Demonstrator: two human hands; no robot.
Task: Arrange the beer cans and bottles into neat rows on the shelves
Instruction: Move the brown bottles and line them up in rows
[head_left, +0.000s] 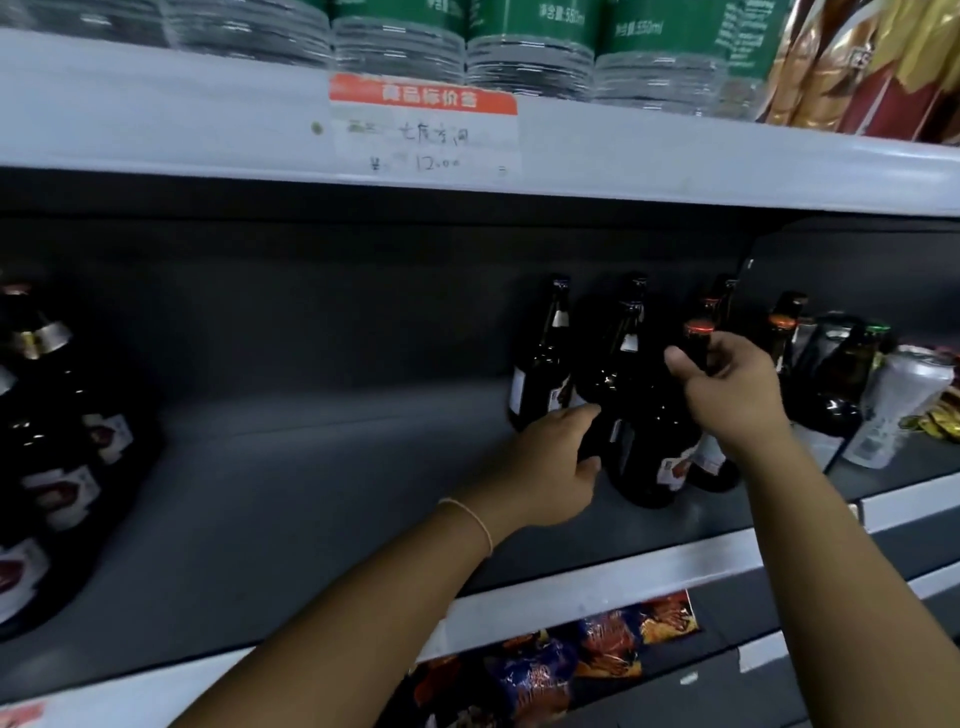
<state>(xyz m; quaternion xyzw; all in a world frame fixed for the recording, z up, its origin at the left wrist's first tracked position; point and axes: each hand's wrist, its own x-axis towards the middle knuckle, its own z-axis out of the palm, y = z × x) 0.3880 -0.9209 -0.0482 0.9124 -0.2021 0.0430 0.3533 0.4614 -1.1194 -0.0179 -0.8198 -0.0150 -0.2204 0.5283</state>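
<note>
Several dark beer bottles stand on the grey middle shelf (311, 493). My right hand (727, 395) grips the neck of a red-capped dark bottle (654, 457) at the front of the group. My left hand (550, 462) wraps the lower body of the dark bottle (608, 379) just left of it. Another dark bottle (540, 364) stands behind, further left. More bottles (836, 374) and a white can (893, 405) crowd the right end. A tidy block of dark bottles (47, 441) fills the shelf's far left.
The upper shelf edge (156, 119) carries a price tag (423, 124), with green-labelled water bottles (530, 47) and snack bags (857, 67) above. Snack packets (571, 654) lie on the lower shelf. Bare shelf floor stretches between the two bottle groups.
</note>
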